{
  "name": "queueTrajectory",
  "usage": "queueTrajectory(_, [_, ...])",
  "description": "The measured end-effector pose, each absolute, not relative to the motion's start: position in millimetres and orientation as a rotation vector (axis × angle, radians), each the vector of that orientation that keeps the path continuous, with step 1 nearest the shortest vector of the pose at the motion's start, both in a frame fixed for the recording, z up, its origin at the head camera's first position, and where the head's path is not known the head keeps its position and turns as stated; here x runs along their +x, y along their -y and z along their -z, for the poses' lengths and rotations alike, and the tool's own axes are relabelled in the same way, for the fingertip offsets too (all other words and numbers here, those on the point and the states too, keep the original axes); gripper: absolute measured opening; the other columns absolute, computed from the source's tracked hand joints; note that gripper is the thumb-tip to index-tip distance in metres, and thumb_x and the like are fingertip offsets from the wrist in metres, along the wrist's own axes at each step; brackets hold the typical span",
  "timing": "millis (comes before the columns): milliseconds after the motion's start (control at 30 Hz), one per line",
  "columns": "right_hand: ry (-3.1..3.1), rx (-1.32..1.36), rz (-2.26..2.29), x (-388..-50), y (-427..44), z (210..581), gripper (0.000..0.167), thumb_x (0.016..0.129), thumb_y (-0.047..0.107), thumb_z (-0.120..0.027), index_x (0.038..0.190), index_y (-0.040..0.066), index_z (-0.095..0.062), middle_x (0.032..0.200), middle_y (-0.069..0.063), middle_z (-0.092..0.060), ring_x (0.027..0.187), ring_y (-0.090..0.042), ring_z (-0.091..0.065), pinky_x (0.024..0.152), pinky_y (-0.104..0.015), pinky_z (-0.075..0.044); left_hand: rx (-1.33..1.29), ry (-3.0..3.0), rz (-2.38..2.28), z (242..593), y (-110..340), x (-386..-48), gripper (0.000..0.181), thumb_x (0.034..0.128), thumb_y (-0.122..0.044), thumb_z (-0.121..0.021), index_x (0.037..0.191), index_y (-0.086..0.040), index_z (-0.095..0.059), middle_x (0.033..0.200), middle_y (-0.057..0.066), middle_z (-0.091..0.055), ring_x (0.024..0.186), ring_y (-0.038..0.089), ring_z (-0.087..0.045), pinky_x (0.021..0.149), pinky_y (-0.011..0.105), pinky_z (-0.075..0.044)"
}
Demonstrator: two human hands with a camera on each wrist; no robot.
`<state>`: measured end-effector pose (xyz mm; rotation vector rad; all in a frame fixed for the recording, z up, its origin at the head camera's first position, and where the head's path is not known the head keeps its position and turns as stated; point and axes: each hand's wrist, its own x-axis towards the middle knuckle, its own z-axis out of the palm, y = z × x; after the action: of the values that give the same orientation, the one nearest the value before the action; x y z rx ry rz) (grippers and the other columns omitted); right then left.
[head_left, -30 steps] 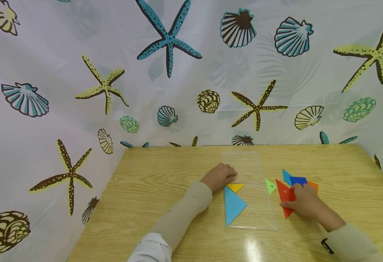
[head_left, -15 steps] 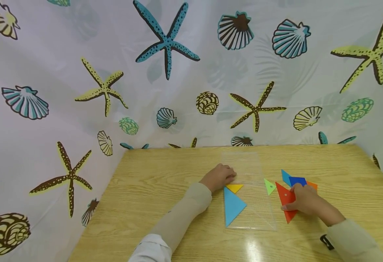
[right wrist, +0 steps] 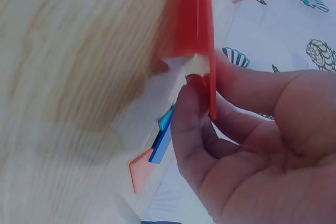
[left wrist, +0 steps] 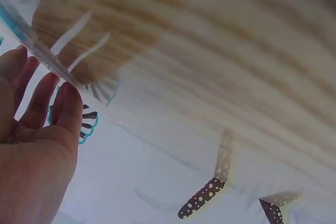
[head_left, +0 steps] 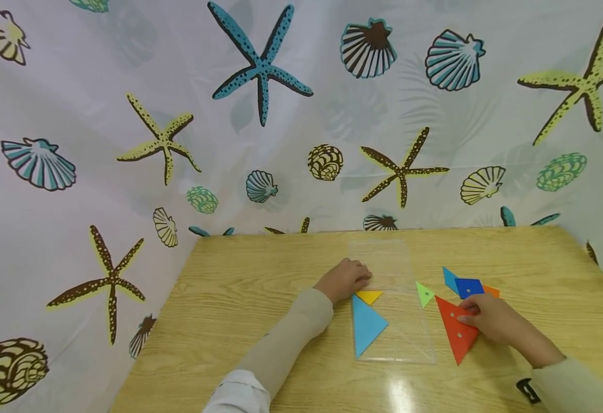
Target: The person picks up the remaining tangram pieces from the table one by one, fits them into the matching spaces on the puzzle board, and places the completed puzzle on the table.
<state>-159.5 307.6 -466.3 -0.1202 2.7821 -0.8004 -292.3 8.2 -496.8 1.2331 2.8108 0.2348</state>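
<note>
In the head view my right hand (head_left: 487,318) pinches a large red tangram triangle (head_left: 455,330) with small holes. In the right wrist view the red triangle (right wrist: 212,51) is seen nearly edge-on between thumb and fingers, above the table. My left hand (head_left: 344,280) holds the left edge of a clear plastic tray (head_left: 402,344). The left wrist view shows the curled fingers of the left hand (left wrist: 42,129) against the tray's edge. A yellow triangle (head_left: 369,296) and a large light-blue triangle (head_left: 367,326) lie in the tray's left side, touching each other.
A small green triangle (head_left: 425,293) lies at the tray's right edge. Farther right lie a light-blue piece (head_left: 450,279), a dark-blue piece (head_left: 469,287) and a partly hidden orange piece (head_left: 491,291). A patterned curtain (head_left: 301,126) hangs behind the wooden table (head_left: 260,258).
My right hand has moved slightly toward me with the red triangle, and more of the triangle's face shows. The dark-blue piece is less covered. My left hand has stayed put.
</note>
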Motion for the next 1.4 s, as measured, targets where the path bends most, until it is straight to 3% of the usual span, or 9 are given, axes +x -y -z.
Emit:
queueTrajectory(167, [-2.748, -0.129, 0.831, -158, -316, 463, 0.025, 0.089, 0.018, -0.062, 0.101, -0.004, -0.064, 0.092, -0.005, -0.063, 0.087, -0.025, -0.059, 0.075, -0.044, -0.048, 1.237, -2.814, -0.23, 498, -8, -295, 0.03, 0.0953, -0.027, -0.051, 0.123, -0.019, -0.061, 0.121, -0.004, -0.058, 0.111, 0.014, -0.05, 0.098, 0.024, -0.033])
queueTrajectory(667, [-2.658, -0.172, 0.893, -152, -319, 445, 0.014, 0.087, 0.006, -0.06, 0.097, -0.004, -0.064, 0.088, -0.003, -0.06, 0.08, -0.02, -0.054, 0.067, -0.034, -0.047, 1.284, -2.807, -0.221, 502, -8, -297, 0.03, 0.096, -0.026, -0.051, 0.122, -0.019, -0.062, 0.118, -0.004, -0.06, 0.108, 0.014, -0.052, 0.098, 0.024, -0.033])
queueTrajectory(833, [-2.653, -0.175, 1.001, -149, -317, 430, 0.018, 0.089, 0.006, -0.058, 0.101, -0.007, -0.062, 0.086, -0.005, -0.059, 0.078, -0.02, -0.054, 0.063, -0.03, -0.048, 1.293, -2.804, -0.226, 502, -8, -295, 0.03, 0.0956, -0.025, -0.051, 0.123, -0.017, -0.062, 0.117, -0.004, -0.06, 0.108, 0.014, -0.053, 0.098, 0.024, -0.033])
queueTrajectory(1067, [-2.467, -0.139, 1.308, -142, -313, 410, 0.032, 0.094, 0.011, -0.053, 0.116, -0.013, -0.052, 0.1, -0.012, -0.06, 0.087, -0.022, -0.058, 0.07, -0.031, -0.051, 1.295, -2.805, -0.245, 502, -8, -295, 0.03, 0.0955, -0.025, -0.052, 0.123, -0.017, -0.062, 0.117, -0.004, -0.06, 0.109, 0.014, -0.052, 0.1, 0.025, -0.032])
queueTrajectory(1400, [-2.292, -0.249, 1.516, -136, -298, 391, 0.04, 0.094, 0.019, -0.054, 0.121, -0.01, -0.048, 0.102, -0.013, -0.06, 0.087, -0.02, -0.059, 0.076, -0.029, -0.05, 1.289, -2.82, -0.218, 505, -8, -299, 0.031, 0.0956, -0.026, -0.051, 0.123, -0.018, -0.061, 0.117, -0.005, -0.06, 0.109, 0.013, -0.052, 0.101, 0.024, -0.031])
